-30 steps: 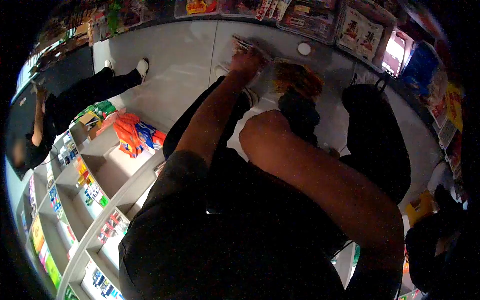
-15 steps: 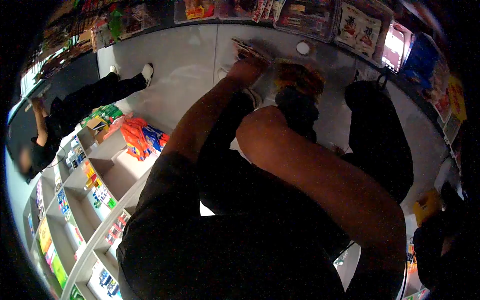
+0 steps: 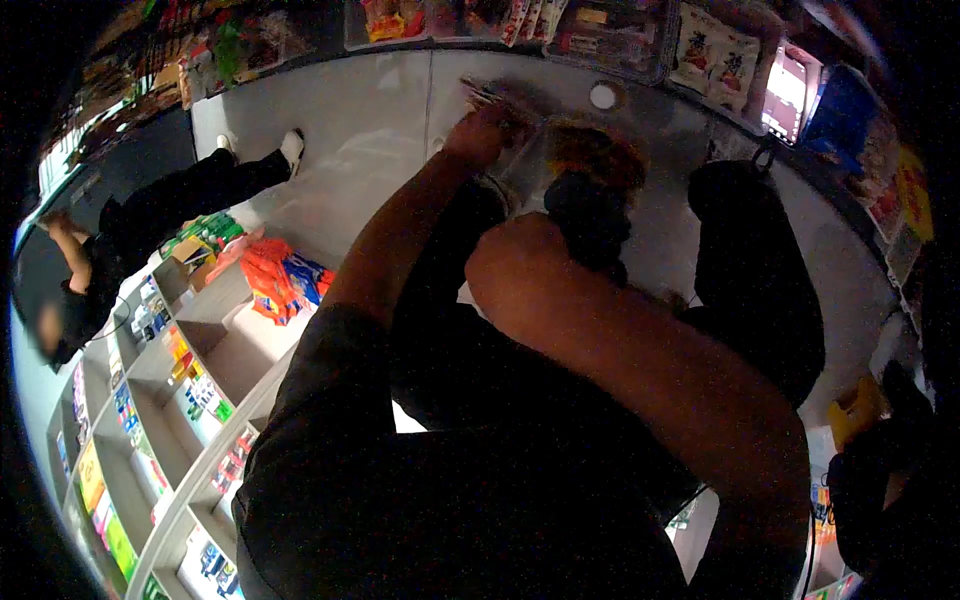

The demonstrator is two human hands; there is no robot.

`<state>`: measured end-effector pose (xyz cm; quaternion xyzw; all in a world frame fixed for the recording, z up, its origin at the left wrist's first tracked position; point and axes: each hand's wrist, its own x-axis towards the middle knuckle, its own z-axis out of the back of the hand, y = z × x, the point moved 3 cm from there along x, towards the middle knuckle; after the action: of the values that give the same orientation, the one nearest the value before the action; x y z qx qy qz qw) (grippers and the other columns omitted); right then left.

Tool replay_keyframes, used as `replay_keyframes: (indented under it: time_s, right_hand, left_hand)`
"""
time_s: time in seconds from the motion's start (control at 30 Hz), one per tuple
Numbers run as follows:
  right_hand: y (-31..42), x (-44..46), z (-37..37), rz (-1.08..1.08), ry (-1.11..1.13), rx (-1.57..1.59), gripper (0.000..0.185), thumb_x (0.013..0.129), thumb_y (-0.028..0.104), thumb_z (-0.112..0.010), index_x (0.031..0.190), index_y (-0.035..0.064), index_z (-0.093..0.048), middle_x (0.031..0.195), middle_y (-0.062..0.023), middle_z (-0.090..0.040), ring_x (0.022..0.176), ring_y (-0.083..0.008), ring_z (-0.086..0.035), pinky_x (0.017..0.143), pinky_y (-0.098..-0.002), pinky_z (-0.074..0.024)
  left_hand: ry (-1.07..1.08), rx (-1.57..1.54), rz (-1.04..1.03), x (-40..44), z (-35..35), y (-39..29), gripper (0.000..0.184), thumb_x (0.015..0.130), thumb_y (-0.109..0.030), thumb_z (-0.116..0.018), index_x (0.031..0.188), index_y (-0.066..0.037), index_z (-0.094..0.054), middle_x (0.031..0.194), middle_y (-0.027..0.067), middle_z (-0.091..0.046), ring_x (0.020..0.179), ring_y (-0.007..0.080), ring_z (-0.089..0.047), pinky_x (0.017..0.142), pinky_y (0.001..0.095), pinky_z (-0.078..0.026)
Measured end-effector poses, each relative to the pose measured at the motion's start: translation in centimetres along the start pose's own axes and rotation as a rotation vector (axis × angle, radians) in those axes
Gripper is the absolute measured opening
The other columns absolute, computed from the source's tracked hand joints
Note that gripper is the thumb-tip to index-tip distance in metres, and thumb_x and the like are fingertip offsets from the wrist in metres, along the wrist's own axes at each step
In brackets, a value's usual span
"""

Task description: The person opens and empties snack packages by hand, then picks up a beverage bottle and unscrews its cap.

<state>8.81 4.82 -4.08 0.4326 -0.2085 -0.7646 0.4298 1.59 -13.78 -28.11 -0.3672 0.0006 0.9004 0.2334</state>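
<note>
My left hand point(image 3: 481, 135) reaches out over the pale floor, closed around the near end of a bunch of thin packets point(image 3: 488, 92). Dim light and blur hide what the packets are. Closer to my body, my right hand point(image 3: 522, 262) is curled into a fist with the back of it toward me, and its fingers are hidden. Just beyond the fist is a dark, lumpy thing point(image 3: 590, 212) whose kind I cannot tell. Brownish-orange packs point(image 3: 597, 152) in clear wrapping lie past it, blurred. My knees are bent on both sides.
Clear bins of packaged snacks point(image 3: 612, 40) line the far edge, beside a bright screen point(image 3: 790, 92) and a blue bag point(image 3: 842, 118). A white round object point(image 3: 603, 96) is nearby. At left are a divided shelf point(image 3: 235, 345), orange bags point(image 3: 272, 275) and another person point(image 3: 165, 205).
My left hand and the packets shift slightly left. My right fist moves a little left too. The other person's hand has moved slightly.
</note>
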Motion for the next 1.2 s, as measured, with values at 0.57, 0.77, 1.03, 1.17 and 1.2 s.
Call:
replay_keyframes:
  time_s: [0.57, 0.77, 1.03, 1.17, 1.2]
  right_hand:
    - [-0.3, -0.1, 1.1, -0.015, 0.062, 0.036, 0.023, 0.088, 0.014, -0.067, 0.105, 0.0136, -0.083, 0.108, -0.0103, -0.078, 0.1, -0.0298, -0.075, 0.079, -0.0461, -0.0588]
    - [-0.1, 0.7, 0.2, -0.024, 0.041, 0.004, 0.022, 0.086, 0.015, -0.068, 0.102, 0.0137, -0.083, 0.103, -0.0094, -0.079, 0.097, -0.0296, -0.076, 0.074, -0.047, -0.0588]
    - [-0.1, 0.8, 0.4, -0.007, 0.035, -0.016, 0.021, 0.085, 0.016, -0.069, 0.1, 0.01, -0.083, 0.101, -0.0108, -0.079, 0.095, -0.0298, -0.076, 0.073, -0.0463, -0.0589]
    - [-0.3, 1.5, 0.2, -0.008, 0.068, 0.008, 0.021, 0.084, 0.016, -0.07, 0.1, 0.011, -0.083, 0.102, -0.0109, -0.079, 0.095, -0.0291, -0.076, 0.074, -0.0464, -0.0592]
    - [-0.4, 1.2, 0.5, 0.002, 0.062, 0.016, 0.021, 0.084, 0.017, -0.07, 0.1, 0.0112, -0.083, 0.102, -0.011, -0.079, 0.095, -0.0287, -0.076, 0.074, -0.0463, -0.0592]
  left_hand:
    - [0.14, -0.015, 0.083, 6.2, -7.3, 2.9, 0.037, 0.099, -0.036, -0.055, 0.113, -0.007, -0.073, 0.115, 0.0198, -0.074, 0.103, 0.0405, -0.072, 0.091, 0.0545, -0.058]
    - [0.123, 0.009, 0.122, 4.4, -3.5, 1.2, 0.037, 0.097, -0.037, -0.058, 0.114, -0.009, -0.073, 0.114, 0.018, -0.074, 0.105, 0.0378, -0.073, 0.091, 0.053, -0.058]
    - [0.266, 0.026, 0.223, 4.7, -1.2, 1.3, 0.024, 0.094, -0.029, -0.064, 0.109, -0.014, -0.077, 0.113, 0.013, -0.075, 0.104, 0.0341, -0.074, 0.092, 0.0494, -0.059]
    - [0.113, 0.146, 0.008, 1.6, 3.5, -0.4, 0.022, 0.095, -0.022, -0.062, 0.11, -0.015, -0.076, 0.111, 0.0124, -0.076, 0.102, 0.0336, -0.074, 0.09, 0.0491, -0.06]
    - [0.09, 0.207, -0.031, 1.1, 4.6, -0.9, 0.022, 0.096, -0.021, -0.061, 0.111, -0.014, -0.076, 0.11, 0.0126, -0.076, 0.102, 0.0335, -0.074, 0.089, 0.0491, -0.06]
